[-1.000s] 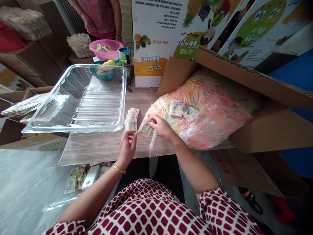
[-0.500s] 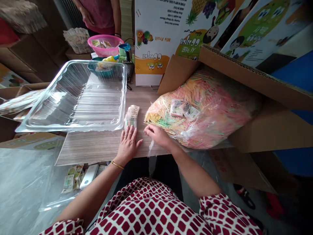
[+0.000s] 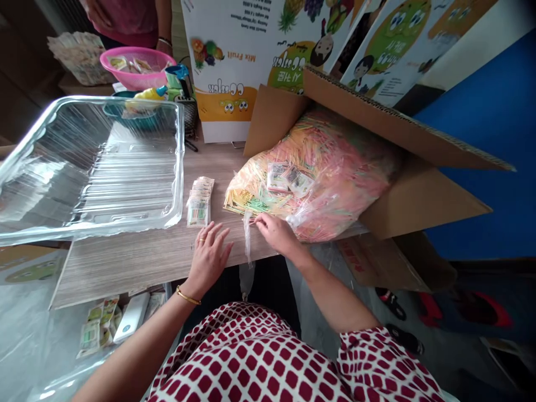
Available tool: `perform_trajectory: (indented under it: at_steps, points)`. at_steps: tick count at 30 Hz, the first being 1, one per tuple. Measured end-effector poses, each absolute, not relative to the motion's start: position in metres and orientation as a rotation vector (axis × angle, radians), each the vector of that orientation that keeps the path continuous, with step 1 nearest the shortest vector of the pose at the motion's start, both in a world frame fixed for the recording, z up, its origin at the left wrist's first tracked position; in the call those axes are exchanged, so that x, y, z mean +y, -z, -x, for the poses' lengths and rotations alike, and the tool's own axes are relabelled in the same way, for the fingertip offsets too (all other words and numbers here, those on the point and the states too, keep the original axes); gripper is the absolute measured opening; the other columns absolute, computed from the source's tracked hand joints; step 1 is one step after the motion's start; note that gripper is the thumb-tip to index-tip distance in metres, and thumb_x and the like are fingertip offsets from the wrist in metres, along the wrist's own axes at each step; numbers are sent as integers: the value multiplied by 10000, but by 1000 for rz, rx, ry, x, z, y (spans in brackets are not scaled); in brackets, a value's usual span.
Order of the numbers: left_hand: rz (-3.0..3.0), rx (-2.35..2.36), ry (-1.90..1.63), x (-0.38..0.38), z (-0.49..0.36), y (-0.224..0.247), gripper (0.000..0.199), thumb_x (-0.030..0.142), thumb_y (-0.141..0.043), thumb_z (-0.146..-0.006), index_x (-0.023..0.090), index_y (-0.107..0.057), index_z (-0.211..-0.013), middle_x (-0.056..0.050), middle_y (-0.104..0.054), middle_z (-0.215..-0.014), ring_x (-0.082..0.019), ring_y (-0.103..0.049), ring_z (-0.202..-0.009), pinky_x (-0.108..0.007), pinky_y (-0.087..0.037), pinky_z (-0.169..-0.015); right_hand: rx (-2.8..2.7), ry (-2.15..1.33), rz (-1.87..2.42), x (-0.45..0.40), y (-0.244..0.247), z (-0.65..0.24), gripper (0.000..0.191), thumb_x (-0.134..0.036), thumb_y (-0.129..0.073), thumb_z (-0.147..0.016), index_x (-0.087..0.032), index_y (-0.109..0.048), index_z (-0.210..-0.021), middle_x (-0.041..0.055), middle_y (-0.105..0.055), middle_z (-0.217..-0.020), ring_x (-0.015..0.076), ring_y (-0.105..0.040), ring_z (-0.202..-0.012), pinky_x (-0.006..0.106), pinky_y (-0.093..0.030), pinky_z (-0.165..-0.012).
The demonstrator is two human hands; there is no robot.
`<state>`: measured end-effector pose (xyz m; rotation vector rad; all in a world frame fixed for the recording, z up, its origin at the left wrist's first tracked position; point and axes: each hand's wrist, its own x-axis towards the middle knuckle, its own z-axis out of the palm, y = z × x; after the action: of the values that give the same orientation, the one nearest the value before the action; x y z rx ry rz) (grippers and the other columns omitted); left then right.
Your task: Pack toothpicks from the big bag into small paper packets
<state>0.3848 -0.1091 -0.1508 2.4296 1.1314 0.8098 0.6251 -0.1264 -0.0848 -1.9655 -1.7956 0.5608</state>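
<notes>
My left hand (image 3: 211, 251) lies open at the table's near edge, fingers spread, just below an overlapping row of small printed packets (image 3: 198, 212). Colored thin sticks show through the front packet's clear window. My right hand (image 3: 276, 233) is closed in a pinch at the near lip of a big clear plastic bag (image 3: 335, 206); whatever is between its fingertips is hidden. Loose yellow and green sticks (image 3: 255, 202) spill at the bag's mouth, beside those fingers. Two similar packets (image 3: 287, 177) rest on top of the bag. A twisted plastic strip (image 3: 247, 237) hangs left of my right hand.
A clear plastic tray (image 3: 178, 167) stands on the left of the wooden table (image 3: 125, 262). An open cardboard box (image 3: 419, 206) surrounds the bag. Behind are a pink basket (image 3: 138, 78), a teal bowl (image 3: 134, 120) and printed cartons (image 3: 226, 106). Another person (image 3: 129, 22) stands across the table.
My view has turned to the right. The left hand has drawn back off the packets, uncovering the front one. My right hand has moved closer to the sticks at the bag's mouth.
</notes>
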Motion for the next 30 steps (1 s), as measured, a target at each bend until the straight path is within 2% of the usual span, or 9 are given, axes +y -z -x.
perform_trajectory:
  at_steps: [2,5,9,14,18,21,25,27,30]
  points:
    - [-2455,1053,-799,-113,-397,151,377,293,-524,-1007,195,-566,-1368,-144,-544,-1450,-307,-385,-1457,-518,-328,-1201,-1803,-540,1915,-118,75,-626,119,-222,-551,-986,-208,-667,-962,42,-743,-1004,186,-667,-902,277,-443,-802]
    - [-2485,983,-774,-118,-408,157,357,261,-515,-1012,199,-563,-1360,-140,-549,-1435,-310,-409,-1430,-533,-376,-1170,-1652,-277,2030,-100,55,-655,170,-259,-517,-1006,-206,-678,-993,47,-737,-987,191,-659,-872,279,-440,-776]
    - [-2512,947,-755,-120,-406,167,330,243,-511,-1016,195,-571,-1337,-124,-562,-1419,-307,-421,-1418,-545,-407,-1154,-1506,35,2128,-73,36,-700,246,-229,-454,-1015,-200,-698,-1021,65,-730,-1084,199,-650,-977,277,-440,-827]
    - [-2547,891,-763,-120,-398,175,316,226,-532,-1006,196,-579,-1317,-110,-564,-1416,-294,-434,-1410,-546,-373,-1195,-1724,-170,2352,-47,42,-702,279,-225,-448,-1018,-216,-726,-1046,58,-754,-1058,201,-670,-952,266,-440,-794]
    - [-2541,885,-773,-122,-398,174,301,205,-535,-1002,205,-581,-1300,-105,-571,-1403,-294,-434,-1405,-561,-372,-1187,-1561,-58,2578,-37,46,-691,365,-229,-327,-1068,-159,-656,-1208,128,-748,-1048,229,-687,-920,296,-443,-772]
    - [-2498,854,-811,-121,-401,168,312,159,-515,-1001,211,-573,-1303,-104,-554,-1418,-282,-413,-1420,-534,-402,-1165,-1533,40,2604,-33,41,-690,356,-268,-322,-1080,-149,-640,-1186,131,-740,-1013,234,-681,-890,303,-440,-767]
    - [-2441,784,-870,-112,-409,156,344,117,-492,-1000,210,-553,-1325,-106,-525,-1447,-261,-390,-1437,-491,-411,-1160,-1797,303,2300,-34,38,-694,305,-283,-388,-1068,-146,-660,-1088,140,-711,-1090,257,-616,-1047,344,-421,-918]
    - [-2418,781,-904,-108,-414,150,337,115,-493,-1001,211,-554,-1318,-103,-531,-1440,-256,-400,-1427,-482,-410,-1160,-2016,384,2159,-38,45,-692,298,-350,-511,-1030,-112,-652,-1142,173,-689,-1141,300,-572,-1111,410,-396,-997]
    - [-2381,817,-954,-107,-420,144,324,120,-504,-1000,219,-561,-1303,-102,-542,-1420,-249,-452,-1373,-469,-425,-1136,-2189,491,2091,-47,63,-687,452,-363,-602,-988,-24,-585,-1286,238,-642,-1239,348,-512,-1210,499,-351,-1084]
